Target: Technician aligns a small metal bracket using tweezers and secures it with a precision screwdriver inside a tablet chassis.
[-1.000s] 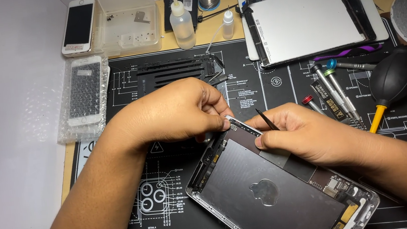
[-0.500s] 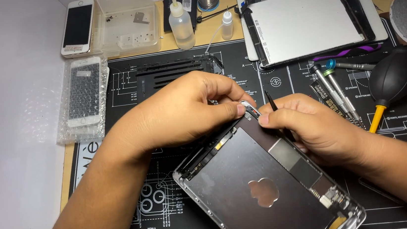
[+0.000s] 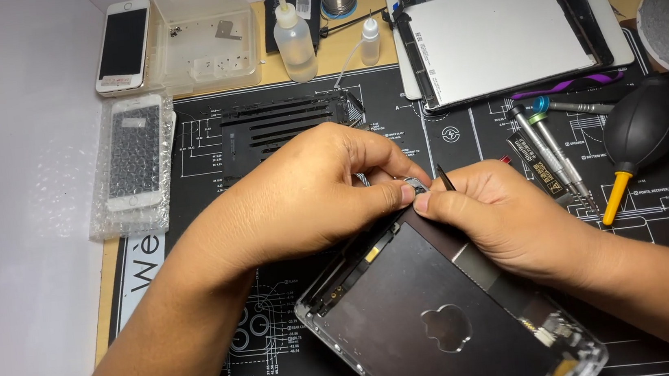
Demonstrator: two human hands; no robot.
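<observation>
At frame centre, the left hand [image 3: 311, 194] and right hand [image 3: 510, 224] are pinching a small metal part [image 3: 414, 186] between narrow fingertips. It is sitting at the top corner of the opened tablet shell [image 3: 437, 317], which is lying lower centre on the black work mat [image 3: 207, 135].

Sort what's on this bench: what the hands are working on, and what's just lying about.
In hand:
left hand and right hand pinching a small part at the corner of the opened tablet shell; thin black tool

Lying about:
white phone
squeeze bottle
dust blower
screwdrivers
</observation>
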